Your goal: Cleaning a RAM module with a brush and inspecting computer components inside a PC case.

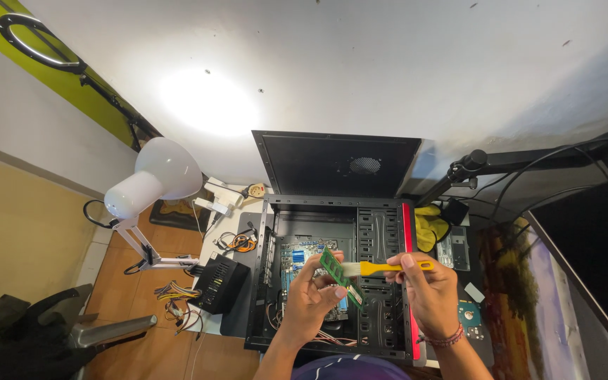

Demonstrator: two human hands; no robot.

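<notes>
While left hand (309,299) pinches green RAM stick (341,279) above open PC case (381,232), long axis slanting upper-left to lower-right, right hand (431,292) fist-grips yellow-handled brush (383,267), bristles touching stick's upper end from right.

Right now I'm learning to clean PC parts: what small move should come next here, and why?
Probably a short brush stroke along the strip. The left hand holds the green memory module over the open computer case, and the right hand has the yellow-handled brush with its bristles at the module's upper end.
</notes>
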